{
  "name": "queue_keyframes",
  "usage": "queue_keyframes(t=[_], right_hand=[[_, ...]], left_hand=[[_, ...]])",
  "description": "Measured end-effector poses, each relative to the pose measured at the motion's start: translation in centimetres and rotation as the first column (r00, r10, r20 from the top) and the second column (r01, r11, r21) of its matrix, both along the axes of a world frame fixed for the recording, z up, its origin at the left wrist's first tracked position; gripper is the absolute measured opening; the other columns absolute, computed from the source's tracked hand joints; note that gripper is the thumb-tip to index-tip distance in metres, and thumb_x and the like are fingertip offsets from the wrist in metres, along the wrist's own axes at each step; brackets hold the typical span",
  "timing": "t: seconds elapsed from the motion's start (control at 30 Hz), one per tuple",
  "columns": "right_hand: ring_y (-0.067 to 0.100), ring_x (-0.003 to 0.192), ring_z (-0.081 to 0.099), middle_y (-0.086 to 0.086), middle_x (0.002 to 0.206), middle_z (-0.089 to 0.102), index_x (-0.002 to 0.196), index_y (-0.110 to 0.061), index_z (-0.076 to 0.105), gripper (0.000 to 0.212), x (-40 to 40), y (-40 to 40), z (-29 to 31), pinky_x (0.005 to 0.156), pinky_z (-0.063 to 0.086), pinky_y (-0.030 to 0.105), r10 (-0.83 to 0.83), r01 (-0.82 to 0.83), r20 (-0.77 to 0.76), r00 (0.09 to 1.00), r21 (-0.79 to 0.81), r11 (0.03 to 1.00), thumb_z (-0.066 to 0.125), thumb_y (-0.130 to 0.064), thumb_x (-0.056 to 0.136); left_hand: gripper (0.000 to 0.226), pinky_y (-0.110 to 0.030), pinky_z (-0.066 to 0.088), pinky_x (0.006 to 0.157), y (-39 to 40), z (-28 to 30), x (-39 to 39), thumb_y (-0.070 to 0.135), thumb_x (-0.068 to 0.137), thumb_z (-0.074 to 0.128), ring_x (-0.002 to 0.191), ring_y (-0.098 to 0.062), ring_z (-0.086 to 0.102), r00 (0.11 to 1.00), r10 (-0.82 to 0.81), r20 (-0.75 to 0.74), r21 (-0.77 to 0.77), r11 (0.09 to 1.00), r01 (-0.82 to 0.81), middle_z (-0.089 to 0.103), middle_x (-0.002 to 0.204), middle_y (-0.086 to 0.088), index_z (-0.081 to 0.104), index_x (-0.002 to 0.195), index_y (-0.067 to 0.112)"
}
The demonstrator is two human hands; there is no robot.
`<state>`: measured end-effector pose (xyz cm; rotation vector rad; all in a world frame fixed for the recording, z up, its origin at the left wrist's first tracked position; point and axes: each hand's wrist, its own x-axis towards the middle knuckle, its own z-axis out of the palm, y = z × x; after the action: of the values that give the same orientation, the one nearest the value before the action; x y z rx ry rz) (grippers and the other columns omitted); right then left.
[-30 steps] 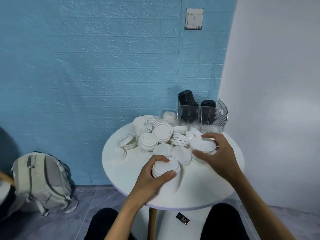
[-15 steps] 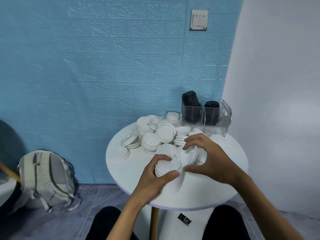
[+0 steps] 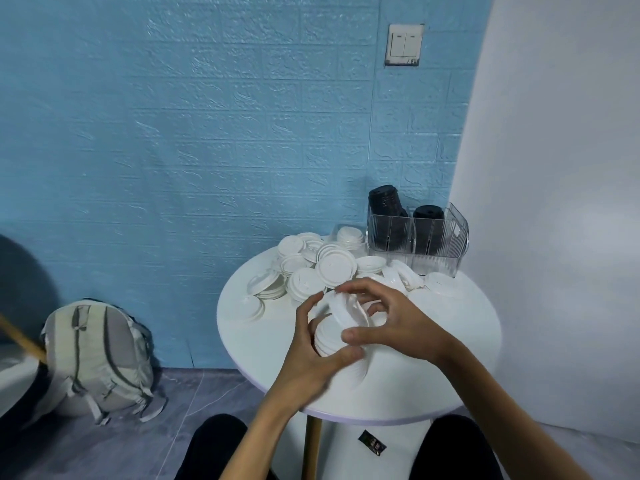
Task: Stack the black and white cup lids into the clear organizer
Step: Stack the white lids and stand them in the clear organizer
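While the left hand [image 3: 304, 355] is curling round a stack of white lids [image 3: 332, 336] on the round table [image 3: 398, 382], the right hand [image 3: 391, 323] is pinching what looks like a tilted lid [image 3: 346, 308] above it; the clear organizer [image 3: 417, 237] is holding black lids [image 3: 386, 202] behind.

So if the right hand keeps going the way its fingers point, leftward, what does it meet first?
Probably the left hand's fingers: the right hand pinches a tilted white lid over the stack of white lids the left hand grips. Depth is unclear.
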<state>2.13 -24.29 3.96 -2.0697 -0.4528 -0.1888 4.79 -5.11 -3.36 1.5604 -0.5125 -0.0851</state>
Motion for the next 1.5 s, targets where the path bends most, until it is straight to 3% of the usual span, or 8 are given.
queue_keyframes(t=[0.07,0.23,0.4,0.8,1.13,1.27,1.4,1.5], right_hand=[[-0.004,0.117,0.058,-0.022,0.125,0.066,0.125,-0.033,0.067,0.053,0.1,0.7,-0.5,0.096,0.043,0.015,0.009,-0.009,-0.004,1.000,-0.007,1.000,0.089,-0.026,0.078],[0.006,0.134,0.051,-0.017,0.132,0.063,0.120,-0.033,0.074,0.035,0.6,1.7,-3.3,0.114,0.033,0.026,-0.024,0.024,0.039,0.999,0.005,1.000,0.073,-0.049,0.088],[-0.001,0.135,0.045,-0.009,0.138,0.056,0.125,-0.024,0.071,0.033,0.2,2.3,-4.3,0.103,0.031,0.004,0.011,-0.001,-0.055,0.998,0.174,0.985,0.053,-0.035,0.100],[0.008,0.120,0.061,-0.011,0.123,0.067,0.126,-0.023,0.063,0.026,0.1,3.1,-6.0,0.091,0.045,0.014,-0.132,0.171,-0.128,0.983,0.378,0.910,0.049,-0.012,0.106],[-0.006,0.104,0.064,-0.024,0.108,0.073,0.119,-0.031,0.070,0.029,-0.2,3.7,-6.3,0.085,0.043,0.009,-0.302,0.298,-0.034,0.953,0.301,0.906,0.049,-0.015,0.106],[-0.005,0.118,0.059,-0.027,0.118,0.069,0.117,-0.037,0.070,0.023,-0.4,2.9,-5.7,0.099,0.043,0.016,-0.295,0.282,0.090,0.951,0.136,0.950,0.053,-0.026,0.106],[-0.006,0.108,0.059,-0.018,0.117,0.066,0.116,-0.030,0.072,0.018,-0.1,-0.9,-4.5,0.087,0.043,0.019,-0.451,0.443,0.248,0.857,0.091,0.892,0.062,-0.032,0.101],[0.012,0.117,0.058,-0.011,0.123,0.065,0.121,-0.026,0.069,0.034,0.3,-5.4,-4.0,0.104,0.041,0.032,-0.667,0.670,0.224,0.711,0.070,0.739,0.074,-0.040,0.091]], left_hand=[[0.097,-0.024,0.053,0.100,-0.1,0.0,-0.1,0.012,0.077,0.091,0.122,-0.006,0.064,1.000,-0.009,0.015,-0.010,1.000,0.010,0.065,0.135,0.006,0.032,0.144,0.050],[0.089,-0.015,0.045,0.102,0.0,-0.1,0.1,0.017,0.078,0.091,0.130,0.003,0.054,0.996,0.030,0.083,0.033,0.999,-0.033,0.060,0.137,0.021,0.040,0.145,0.044],[0.083,-0.010,0.043,0.099,0.0,-0.1,0.4,0.011,0.078,0.090,0.129,0.003,0.055,0.996,0.015,0.087,0.057,0.998,-0.021,0.062,0.132,0.028,0.045,0.144,0.034],[0.079,-0.014,0.046,0.102,0.0,0.0,0.1,0.013,0.079,0.089,0.128,0.004,0.056,0.999,0.008,0.054,0.062,0.998,-0.011,0.063,0.133,0.027,0.049,0.143,0.040],[0.074,-0.028,0.043,0.111,-0.1,-0.1,0.0,0.028,0.082,0.088,0.132,0.000,0.055,0.999,-0.028,0.032,0.059,0.998,0.026,0.062,0.139,0.020,0.050,0.144,0.041],[0.066,-0.023,0.044,0.110,-0.2,0.2,-0.2,0.026,0.082,0.086,0.131,-0.001,0.055,0.998,-0.031,0.058,0.060,0.998,0.027,0.063,0.137,0.020,0.055,0.140,0.037],[0.057,-0.017,0.047,0.098,-0.1,0.1,-0.1,0.024,0.081,0.088,0.121,-0.005,0.062,0.999,-0.031,0.024,0.057,0.998,0.030,0.068,0.125,0.018,0.061,0.128,0.039],[0.057,-0.014,0.048,0.095,0.0,0.1,-0.1,0.024,0.081,0.088,0.119,-0.003,0.061,0.999,-0.032,0.009,0.058,0.998,0.031,0.067,0.124,0.020,0.060,0.129,0.038]])
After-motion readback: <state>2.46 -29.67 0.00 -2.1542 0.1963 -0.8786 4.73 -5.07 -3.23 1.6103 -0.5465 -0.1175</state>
